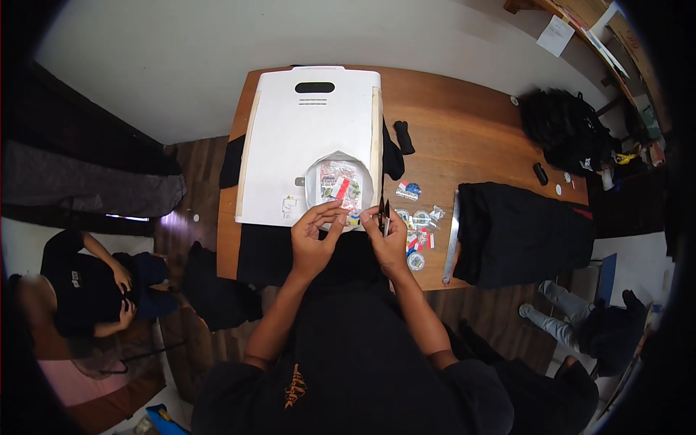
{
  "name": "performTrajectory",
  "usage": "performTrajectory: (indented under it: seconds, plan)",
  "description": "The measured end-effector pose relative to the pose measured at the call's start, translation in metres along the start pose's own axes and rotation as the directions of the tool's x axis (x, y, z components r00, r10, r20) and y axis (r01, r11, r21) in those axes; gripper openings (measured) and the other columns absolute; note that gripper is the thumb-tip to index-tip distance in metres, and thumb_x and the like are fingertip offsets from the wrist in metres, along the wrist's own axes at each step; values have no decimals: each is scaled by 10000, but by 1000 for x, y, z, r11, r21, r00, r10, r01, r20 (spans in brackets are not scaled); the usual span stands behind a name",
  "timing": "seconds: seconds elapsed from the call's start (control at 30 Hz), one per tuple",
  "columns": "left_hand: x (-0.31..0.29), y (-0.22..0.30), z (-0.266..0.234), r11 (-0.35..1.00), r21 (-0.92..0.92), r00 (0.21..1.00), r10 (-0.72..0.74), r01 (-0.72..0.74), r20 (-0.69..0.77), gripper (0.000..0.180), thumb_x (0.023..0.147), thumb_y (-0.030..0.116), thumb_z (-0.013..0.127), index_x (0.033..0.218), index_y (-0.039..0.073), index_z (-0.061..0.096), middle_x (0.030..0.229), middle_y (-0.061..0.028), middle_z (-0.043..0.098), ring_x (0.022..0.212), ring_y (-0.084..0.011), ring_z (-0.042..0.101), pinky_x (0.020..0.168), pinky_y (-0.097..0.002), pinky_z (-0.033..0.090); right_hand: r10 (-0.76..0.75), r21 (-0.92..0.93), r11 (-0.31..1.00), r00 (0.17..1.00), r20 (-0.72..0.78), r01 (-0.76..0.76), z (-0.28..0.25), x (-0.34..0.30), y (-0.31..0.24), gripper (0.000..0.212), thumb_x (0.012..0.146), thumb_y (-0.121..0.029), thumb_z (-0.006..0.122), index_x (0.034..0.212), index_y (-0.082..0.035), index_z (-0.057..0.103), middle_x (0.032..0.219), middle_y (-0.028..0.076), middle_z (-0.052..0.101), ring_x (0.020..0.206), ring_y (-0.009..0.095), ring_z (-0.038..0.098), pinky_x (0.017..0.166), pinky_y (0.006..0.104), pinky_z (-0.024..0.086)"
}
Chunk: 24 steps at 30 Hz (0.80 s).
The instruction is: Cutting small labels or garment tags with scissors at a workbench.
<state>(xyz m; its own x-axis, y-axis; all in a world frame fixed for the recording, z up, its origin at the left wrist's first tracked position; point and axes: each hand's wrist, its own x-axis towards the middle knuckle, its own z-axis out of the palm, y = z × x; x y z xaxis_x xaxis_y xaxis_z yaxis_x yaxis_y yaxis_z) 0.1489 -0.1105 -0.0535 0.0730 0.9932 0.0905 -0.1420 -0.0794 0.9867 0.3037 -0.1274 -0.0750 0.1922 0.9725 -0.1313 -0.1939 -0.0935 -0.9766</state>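
Observation:
My left hand point(317, 238) is closed in a pinch on a small coloured piece point(354, 217) at the near rim of a white round dish-like thing point(312, 190). The fingertips of my right hand point(391, 249) meet the same piece from the other side. Also in my right hand is a dark two-pointed tool point(384, 210), points away from me; whether it is snips or tweezers I cannot tell. Inside the round thing lie printed clear packaging and a red-and-white strip point(341, 188). A large white board point(279, 145) with an oval handle slot lies beneath it.
Right of the board, several small stickers or patches point(415, 261) are scattered on the wooden table point(464, 138). Beyond them lie a metal ruler point(452, 246) and folded black cloth point(522, 235). A black backpack point(565, 130) sits far right. Two other people are nearby, left and right.

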Motion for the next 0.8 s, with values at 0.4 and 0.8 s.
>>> performTrajectory:
  seconds: [0.4,0.8]
  plan:
    - [4,-1,-3,994,104,999,44,-42,-15,262,915,-47,669,1167,-86,612,985,-146,718,919,-154,696,842,-257,546,-8,-27,1000,1000,12,9,-2,0,3,102,930,-125,711,943,-44,651,655,-114,439,589,-22,343,546,182,249]
    - [37,-26,-26,953,303,999,-35,26,24,339,928,-16,668,1260,-56,612,1004,-150,747,992,-169,709,905,-285,538,86,68,994,996,-39,-83,-8,-2,-1,72,928,-90,703,930,-35,656,676,-112,449,617,-10,372,572,188,291]
